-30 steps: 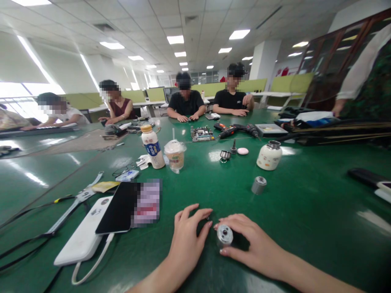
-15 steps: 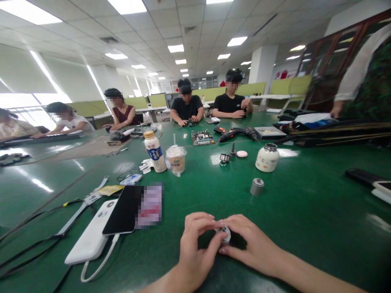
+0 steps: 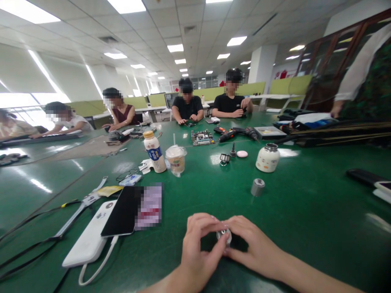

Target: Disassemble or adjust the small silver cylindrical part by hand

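Between both hands is a small round whitish-grey part (image 3: 227, 237), low over the green table. The fingers and thumb of my left hand (image 3: 195, 242) close on it from the left. My right hand (image 3: 255, 248) pinches its right side, with fingertips meeting those of the left. Fingers cover much of the part. Beyond the hands stands a short silver cylinder (image 3: 258, 187). Behind that is a cream flask body (image 3: 267, 158) with a metal neck. A pink oval piece (image 3: 242, 154), a dark stopper-like piece (image 3: 233, 151) and a metal ring piece (image 3: 224, 158) lie to its left.
On the left lie a white power bank (image 3: 88, 238), a black phone (image 3: 120, 211) and straps. A bottle (image 3: 155, 152) and a lidded cup (image 3: 176, 160) stand farther out. A circuit board (image 3: 202, 138) and power drills (image 3: 226, 135) lie beyond. Several people sit around the table.
The round part has turned slightly in my fingers, and a small ring shape now shows on its face. Both hands keep their hold in nearly the same place.
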The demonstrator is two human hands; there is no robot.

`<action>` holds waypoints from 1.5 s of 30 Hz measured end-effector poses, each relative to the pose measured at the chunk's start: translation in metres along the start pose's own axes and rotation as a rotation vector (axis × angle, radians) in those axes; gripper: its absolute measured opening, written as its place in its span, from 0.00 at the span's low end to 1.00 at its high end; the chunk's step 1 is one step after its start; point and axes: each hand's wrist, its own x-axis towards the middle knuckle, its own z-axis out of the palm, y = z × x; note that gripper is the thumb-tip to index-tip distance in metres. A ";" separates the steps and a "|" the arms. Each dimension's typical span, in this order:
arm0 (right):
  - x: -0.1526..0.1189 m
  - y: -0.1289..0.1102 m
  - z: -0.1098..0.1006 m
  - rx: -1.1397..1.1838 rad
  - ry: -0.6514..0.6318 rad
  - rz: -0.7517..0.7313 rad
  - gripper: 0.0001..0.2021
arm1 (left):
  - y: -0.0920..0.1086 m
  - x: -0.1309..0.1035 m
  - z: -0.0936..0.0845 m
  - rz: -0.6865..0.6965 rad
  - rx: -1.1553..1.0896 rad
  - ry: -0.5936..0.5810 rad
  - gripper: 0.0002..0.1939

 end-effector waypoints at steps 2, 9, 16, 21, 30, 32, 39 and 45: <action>0.000 0.000 0.000 0.009 -0.009 -0.007 0.11 | 0.001 0.002 -0.001 -0.020 0.026 -0.033 0.13; -0.001 0.000 -0.001 0.013 -0.021 -0.033 0.13 | 0.007 0.006 -0.008 -0.068 -0.034 -0.161 0.15; -0.001 0.001 -0.002 -0.021 -0.032 -0.021 0.14 | 0.006 0.005 -0.008 -0.101 -0.050 -0.084 0.13; 0.000 0.000 -0.001 -0.018 -0.032 -0.013 0.11 | 0.006 0.005 -0.011 -0.143 -0.034 -0.110 0.14; 0.001 -0.004 -0.002 0.004 -0.022 -0.058 0.15 | 0.014 0.010 -0.007 -0.207 -0.056 -0.014 0.03; 0.001 -0.004 -0.002 -0.003 -0.018 -0.054 0.15 | 0.016 0.010 -0.006 -0.184 -0.065 0.024 0.04; 0.000 -0.003 0.001 -0.030 -0.020 -0.039 0.14 | 0.009 0.011 -0.007 -0.178 -0.050 -0.013 0.19; -0.001 0.000 0.002 -0.034 -0.005 -0.040 0.13 | 0.004 0.007 -0.007 -0.250 -0.040 -0.115 0.18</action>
